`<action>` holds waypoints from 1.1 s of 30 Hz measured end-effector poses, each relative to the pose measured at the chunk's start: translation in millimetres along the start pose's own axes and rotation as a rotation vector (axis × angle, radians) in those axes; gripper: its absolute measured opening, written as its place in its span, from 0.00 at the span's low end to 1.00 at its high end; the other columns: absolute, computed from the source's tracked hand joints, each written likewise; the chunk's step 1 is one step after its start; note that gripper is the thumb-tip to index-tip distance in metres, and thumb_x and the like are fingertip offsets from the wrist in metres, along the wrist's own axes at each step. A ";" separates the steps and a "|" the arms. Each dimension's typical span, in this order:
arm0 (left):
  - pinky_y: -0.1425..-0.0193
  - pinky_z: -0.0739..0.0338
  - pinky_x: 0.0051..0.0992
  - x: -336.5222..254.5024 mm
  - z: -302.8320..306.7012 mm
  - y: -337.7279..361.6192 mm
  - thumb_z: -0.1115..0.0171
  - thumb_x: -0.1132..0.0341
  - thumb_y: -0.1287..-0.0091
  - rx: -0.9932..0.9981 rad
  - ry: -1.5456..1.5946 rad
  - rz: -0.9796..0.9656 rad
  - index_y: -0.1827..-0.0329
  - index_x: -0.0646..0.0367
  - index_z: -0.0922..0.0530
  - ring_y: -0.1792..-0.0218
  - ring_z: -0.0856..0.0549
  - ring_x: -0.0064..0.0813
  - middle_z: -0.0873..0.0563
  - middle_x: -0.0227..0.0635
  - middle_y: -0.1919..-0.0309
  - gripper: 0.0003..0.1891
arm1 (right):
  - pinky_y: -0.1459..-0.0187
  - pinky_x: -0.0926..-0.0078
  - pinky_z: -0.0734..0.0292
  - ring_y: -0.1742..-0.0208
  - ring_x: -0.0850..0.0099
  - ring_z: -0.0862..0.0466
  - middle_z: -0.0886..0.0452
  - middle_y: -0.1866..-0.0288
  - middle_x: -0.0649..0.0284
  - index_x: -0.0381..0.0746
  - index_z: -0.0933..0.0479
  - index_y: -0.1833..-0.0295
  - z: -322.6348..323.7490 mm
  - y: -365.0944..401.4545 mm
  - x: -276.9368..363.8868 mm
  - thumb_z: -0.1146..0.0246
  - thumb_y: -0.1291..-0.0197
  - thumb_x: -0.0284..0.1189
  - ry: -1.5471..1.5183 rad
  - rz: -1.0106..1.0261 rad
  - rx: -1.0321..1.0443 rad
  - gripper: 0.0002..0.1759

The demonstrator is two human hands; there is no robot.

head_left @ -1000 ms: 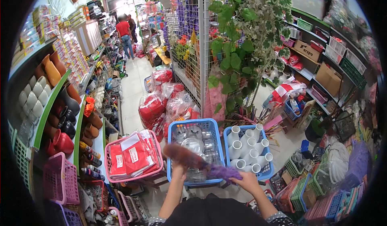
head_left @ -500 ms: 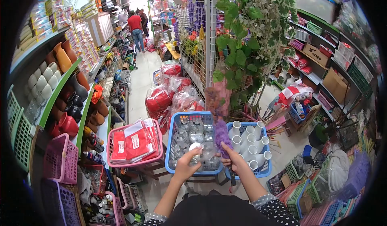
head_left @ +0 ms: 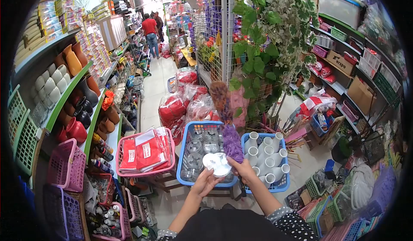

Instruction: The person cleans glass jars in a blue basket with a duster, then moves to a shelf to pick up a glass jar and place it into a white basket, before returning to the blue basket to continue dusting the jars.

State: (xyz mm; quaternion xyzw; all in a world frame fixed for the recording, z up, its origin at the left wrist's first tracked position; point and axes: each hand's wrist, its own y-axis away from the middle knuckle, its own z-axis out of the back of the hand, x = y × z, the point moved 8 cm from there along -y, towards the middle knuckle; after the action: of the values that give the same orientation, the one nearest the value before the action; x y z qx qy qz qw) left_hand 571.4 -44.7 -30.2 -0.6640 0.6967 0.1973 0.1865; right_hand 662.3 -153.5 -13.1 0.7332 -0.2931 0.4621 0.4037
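A shiny, round, whitish glass piece (head_left: 217, 163) is held at its lower left edge by my left hand (head_left: 205, 183), above the front of a blue basket (head_left: 184, 143) of clear glass jars (head_left: 194, 147). My right hand (head_left: 244, 171) is closed around the lower end of a fluffy duster, purple (head_left: 232, 142) below and brown above, which stands upright beside the glass. My right fingertips come close to the glass's right edge; whether they touch it I cannot tell. Just right of that hand, a second blue basket (head_left: 285, 144) holds several white vases (head_left: 269, 150).
A pink basket (head_left: 171, 157) of red packets stands at the left. Behind are bagged red bundles (head_left: 172, 108) and a white wire rack (head_left: 226, 34) with hanging leaves. Shelves of vases (head_left: 71, 62) line the left side. Two people (head_left: 150, 32) stand far down the aisle.
The duster has shifted left and slightly down with my right hand. The glass, blurred before, now shows its shiny round face, and my left hand has turned more beneath it.
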 end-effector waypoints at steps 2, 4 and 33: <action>0.33 0.31 0.42 -3.8 4.6 -0.9 0.50 0.68 0.29 -0.072 -0.094 -0.055 0.31 0.60 0.44 0.36 0.28 0.39 0.31 0.40 0.35 0.25 | 0.79 0.80 0.35 0.82 0.79 0.28 0.23 0.76 0.69 0.35 0.25 0.58 22.9 -18.6 -11.3 0.35 0.40 0.41 0.143 0.302 -0.112 0.18; 0.33 0.30 0.42 -9.6 11.0 0.2 0.49 0.69 0.30 -0.104 -0.057 -0.091 0.31 0.59 0.44 0.36 0.27 0.39 0.30 0.41 0.36 0.25 | 0.65 0.73 0.25 0.72 0.72 0.20 0.16 0.68 0.61 0.31 0.25 0.47 30.7 10.6 24.6 0.41 0.37 0.50 0.488 0.603 -0.261 0.30; 0.33 0.34 0.45 -38.2 41.9 0.4 0.40 0.61 0.34 0.050 -0.250 -0.259 0.32 0.53 0.40 0.34 0.30 0.37 0.29 0.35 0.37 0.29 | 0.68 0.62 0.26 0.71 0.54 0.18 0.20 0.76 0.54 0.45 0.18 0.55 35.6 93.1 19.3 0.39 0.45 0.56 1.034 0.140 0.050 0.26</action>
State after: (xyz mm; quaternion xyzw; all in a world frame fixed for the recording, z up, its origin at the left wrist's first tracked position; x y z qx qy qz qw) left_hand 572.8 9.7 -46.0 -0.7135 0.5814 0.2353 0.3123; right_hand 611.0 -232.1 25.6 0.3971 -0.0927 0.7967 0.4461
